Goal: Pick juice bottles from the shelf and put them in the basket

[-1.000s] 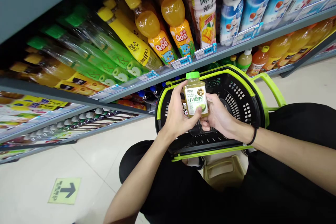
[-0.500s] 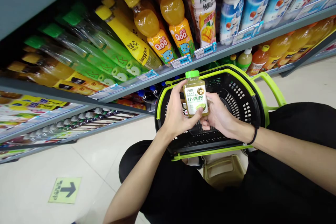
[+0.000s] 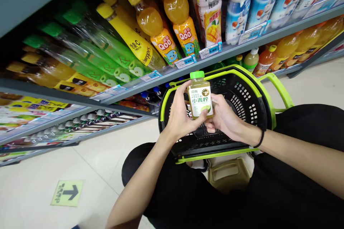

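Observation:
Between my two hands is a small juice bottle [image 3: 198, 96] with a green cap and a white label showing a lime, tilted so that the label faces me. My left hand [image 3: 180, 112] closes on it from the left, its thumb across the lower label. From the right, my right hand [image 3: 224, 116] grips the bottle's side, with some fingers curled beneath. Below the bottle lies a black shopping basket [image 3: 242, 132] with a lime-green rim; the hands hide part of its inside.
A drinks shelf [image 3: 172, 68] runs along the far side with Qoo bottles [image 3: 165, 44], a Tropicana bottle [image 3: 209, 10] and several green-capped bottles [image 3: 88, 57]. The basket's green handle [image 3: 285, 93] sticks out right. A floor arrow sign [image 3: 67, 193] lies at lower left.
Almost nothing differs. Both hands keep the juice bottle in the same place above the basket, and the view has shifted only slightly.

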Demonstrator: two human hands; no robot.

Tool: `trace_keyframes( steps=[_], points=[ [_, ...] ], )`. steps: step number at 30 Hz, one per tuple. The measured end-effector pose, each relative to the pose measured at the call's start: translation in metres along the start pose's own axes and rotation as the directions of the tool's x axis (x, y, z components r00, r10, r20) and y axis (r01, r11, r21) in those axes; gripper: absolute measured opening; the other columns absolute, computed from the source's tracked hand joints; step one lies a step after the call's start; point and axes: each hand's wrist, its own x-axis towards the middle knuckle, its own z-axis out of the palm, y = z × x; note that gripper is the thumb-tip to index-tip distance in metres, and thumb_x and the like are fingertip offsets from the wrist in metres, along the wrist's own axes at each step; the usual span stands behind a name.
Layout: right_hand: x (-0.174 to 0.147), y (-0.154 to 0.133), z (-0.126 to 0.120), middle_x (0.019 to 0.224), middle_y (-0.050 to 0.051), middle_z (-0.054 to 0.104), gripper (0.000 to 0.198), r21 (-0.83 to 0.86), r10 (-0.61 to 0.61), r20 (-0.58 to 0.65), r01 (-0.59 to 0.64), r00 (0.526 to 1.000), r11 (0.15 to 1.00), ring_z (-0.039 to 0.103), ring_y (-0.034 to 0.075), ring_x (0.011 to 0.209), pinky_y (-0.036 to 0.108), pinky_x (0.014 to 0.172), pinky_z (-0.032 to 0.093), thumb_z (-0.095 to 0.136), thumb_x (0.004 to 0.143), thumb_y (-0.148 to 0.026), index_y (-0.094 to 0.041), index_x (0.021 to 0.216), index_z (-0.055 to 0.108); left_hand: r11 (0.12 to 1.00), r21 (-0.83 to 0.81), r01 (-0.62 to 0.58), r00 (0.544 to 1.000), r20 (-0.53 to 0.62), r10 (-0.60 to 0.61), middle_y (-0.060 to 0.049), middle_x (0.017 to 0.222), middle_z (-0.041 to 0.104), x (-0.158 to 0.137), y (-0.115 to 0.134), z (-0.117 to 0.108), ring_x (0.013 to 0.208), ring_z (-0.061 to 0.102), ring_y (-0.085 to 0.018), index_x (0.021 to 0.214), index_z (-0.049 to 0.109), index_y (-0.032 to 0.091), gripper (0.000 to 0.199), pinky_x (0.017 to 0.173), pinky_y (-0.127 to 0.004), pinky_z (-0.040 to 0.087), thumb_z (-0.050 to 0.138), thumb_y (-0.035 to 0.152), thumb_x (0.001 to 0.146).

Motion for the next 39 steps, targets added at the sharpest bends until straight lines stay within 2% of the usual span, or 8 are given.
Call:
trace_keyframes(
  steps=[4, 8, 16, 22, 31, 39],
  points=[
    [0.0012, 0.003, -0.0032, 0.067, -0.002, 0.046, 0.05, 0.012, 0.005, 0.02, -0.005, 1.0, 1.0, 0.037, 0.011, 0.048, 0.022, 0.044, 0.033, 0.031, 0.105, -0.058, -0.019, 0.104, 0.061, 1.0, 0.01, -0.001, 1.0, 0.003, 0.001, -0.019, 0.153, 0.047, -0.0003, 0.0015, 0.002, 0.138, 0.053, -0.035, 0.156, 0.03, 0.019, 0.094, 0.115, -0.054, 0.05, 0.081, 0.042, 0.079],
    [0.0017, 0.0047, -0.0045, 0.068, -0.001, 0.047, 0.05, 0.012, 0.008, 0.022, -0.008, 1.0, 1.0, 0.037, 0.011, 0.048, 0.022, 0.044, 0.032, 0.03, 0.105, -0.058, -0.019, 0.106, 0.062, 1.0, 0.009, -0.003, 1.0, 0.008, 0.003, -0.019, 0.153, 0.047, 0.0, 0.0016, 0.0021, 0.139, 0.053, -0.035, 0.156, 0.029, 0.019, 0.093, 0.117, -0.055, 0.047, 0.079, 0.041, 0.081],
    [0.0016, 0.0036, -0.0036, 0.071, 0.002, 0.055, 0.05, 0.023, -0.001, 0.022, 0.001, 1.0, 1.0, 0.037, 0.012, 0.05, 0.022, 0.044, 0.033, 0.03, 0.105, -0.058, -0.019, 0.107, 0.062, 0.998, 0.011, -0.065, 0.994, 0.085, 0.064, -0.022, 0.161, 0.036, -0.0003, -0.002, -0.0022, 0.146, 0.044, -0.039, 0.161, 0.019, 0.018, 0.1, 0.118, -0.06, 0.045, 0.075, 0.044, 0.082],
    [0.0013, 0.0026, -0.0028, 0.069, 0.001, 0.054, 0.049, 0.024, 0.007, 0.008, -0.008, 1.0, 1.0, 0.037, 0.013, 0.049, 0.023, 0.043, 0.033, 0.03, 0.105, -0.057, -0.021, 0.107, 0.062, 0.998, 0.002, -0.063, 0.994, 0.094, 0.063, -0.023, 0.161, 0.036, -0.0006, -0.0023, -0.0023, 0.147, 0.043, -0.04, 0.161, 0.018, 0.019, 0.098, 0.118, -0.06, 0.045, 0.073, 0.042, 0.084],
    [0.0026, 0.0058, -0.0054, 0.064, 0.0, 0.048, 0.049, 0.02, -0.011, 0.02, 0.011, 1.0, 1.0, 0.035, 0.014, 0.052, 0.022, 0.045, 0.034, 0.034, 0.105, -0.059, -0.02, 0.105, 0.063, 0.999, 0.038, -0.037, 0.998, 0.056, 0.035, -0.022, 0.157, 0.041, -0.0001, 0.0031, 0.0012, 0.144, 0.047, -0.038, 0.16, 0.02, 0.017, 0.104, 0.118, -0.057, 0.046, 0.08, 0.044, 0.079],
    [0.0009, 0.003, -0.0026, 0.068, 0.001, 0.052, 0.05, 0.01, 0.002, 0.017, -0.003, 1.0, 1.0, 0.036, 0.013, 0.05, 0.023, 0.044, 0.034, 0.03, 0.105, -0.057, -0.02, 0.104, 0.063, 1.0, 0.009, -0.028, 0.996, 0.084, 0.027, -0.022, 0.161, 0.037, -0.0011, 0.0002, -0.0001, 0.146, 0.045, -0.039, 0.162, 0.018, 0.019, 0.1, 0.117, -0.059, 0.046, 0.075, 0.043, 0.083]
  ],
)
